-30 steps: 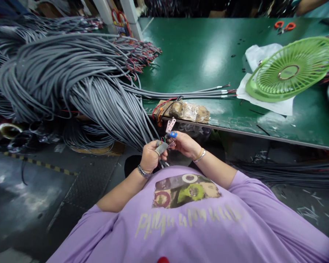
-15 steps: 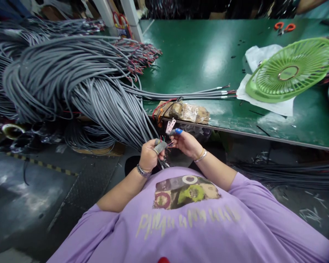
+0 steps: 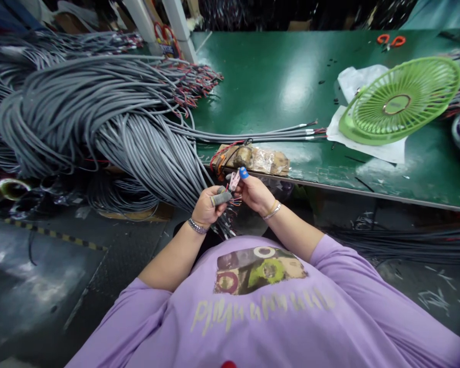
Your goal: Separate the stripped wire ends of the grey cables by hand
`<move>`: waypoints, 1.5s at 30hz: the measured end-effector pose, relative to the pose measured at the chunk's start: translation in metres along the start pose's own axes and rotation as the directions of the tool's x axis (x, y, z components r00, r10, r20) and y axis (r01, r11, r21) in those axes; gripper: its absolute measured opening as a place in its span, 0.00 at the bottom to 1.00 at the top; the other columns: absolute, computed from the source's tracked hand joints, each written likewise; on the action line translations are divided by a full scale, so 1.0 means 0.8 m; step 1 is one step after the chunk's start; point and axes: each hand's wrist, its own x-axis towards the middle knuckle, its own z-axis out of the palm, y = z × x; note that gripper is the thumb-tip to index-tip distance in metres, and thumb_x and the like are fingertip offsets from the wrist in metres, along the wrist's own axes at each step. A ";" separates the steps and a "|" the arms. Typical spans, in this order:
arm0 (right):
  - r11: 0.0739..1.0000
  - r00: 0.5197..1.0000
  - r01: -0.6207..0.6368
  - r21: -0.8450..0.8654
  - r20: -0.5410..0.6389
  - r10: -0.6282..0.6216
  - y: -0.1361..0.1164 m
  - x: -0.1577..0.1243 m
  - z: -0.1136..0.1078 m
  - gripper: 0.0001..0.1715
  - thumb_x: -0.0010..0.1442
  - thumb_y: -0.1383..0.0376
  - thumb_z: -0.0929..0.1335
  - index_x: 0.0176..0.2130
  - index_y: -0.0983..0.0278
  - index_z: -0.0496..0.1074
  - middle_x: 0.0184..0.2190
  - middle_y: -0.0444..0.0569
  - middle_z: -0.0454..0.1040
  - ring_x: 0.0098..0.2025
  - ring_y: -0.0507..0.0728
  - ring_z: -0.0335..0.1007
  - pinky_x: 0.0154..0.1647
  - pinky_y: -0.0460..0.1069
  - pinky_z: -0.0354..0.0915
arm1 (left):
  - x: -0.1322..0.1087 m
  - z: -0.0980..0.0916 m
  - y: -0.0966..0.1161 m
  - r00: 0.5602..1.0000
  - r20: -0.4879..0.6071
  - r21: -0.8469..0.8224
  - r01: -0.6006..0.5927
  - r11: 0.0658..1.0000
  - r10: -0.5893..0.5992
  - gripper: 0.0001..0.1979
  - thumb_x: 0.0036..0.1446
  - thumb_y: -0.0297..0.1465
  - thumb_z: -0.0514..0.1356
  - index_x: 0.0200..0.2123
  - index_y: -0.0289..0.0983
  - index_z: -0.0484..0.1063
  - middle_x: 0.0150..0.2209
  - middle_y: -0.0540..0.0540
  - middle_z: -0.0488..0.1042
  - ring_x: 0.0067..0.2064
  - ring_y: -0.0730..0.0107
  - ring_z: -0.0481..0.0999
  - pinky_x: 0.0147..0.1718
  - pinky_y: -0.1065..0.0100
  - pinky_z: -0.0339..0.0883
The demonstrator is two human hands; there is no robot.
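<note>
Now the left hand (image 3: pixel 210 205) pinches coloured wires (image 3: pixel 236 202) just before the worktop (image 3: pixel 253 97), seemingly steadying them; the right hand (image 3: pixel 257 195) sits close, thumb beside a pink clip (image 3: pixel 234 181), its grip unclear; grey cables (image 3: pixel 149 151) drape over the edge, perhaps for easy reach.

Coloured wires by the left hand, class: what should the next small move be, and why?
Perhaps spread the coloured wires with the right hand, as several ends poke out close together at the left hand and the right is beside them.
</note>
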 end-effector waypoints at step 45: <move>0.991 0.999 -0.025 0.131 -0.027 0.029 0.003 -0.011 0.016 0.23 0.54 0.49 0.73 0.30 0.67 0.74 0.19 0.41 0.65 0.23 0.48 0.55 0.25 0.44 0.55 | -0.033 0.036 -0.011 0.949 -0.265 0.179 -0.126 0.976 0.171 0.16 0.48 0.40 0.66 0.20 0.36 0.65 0.15 0.55 0.66 0.13 0.81 0.61 0.11 0.77 0.53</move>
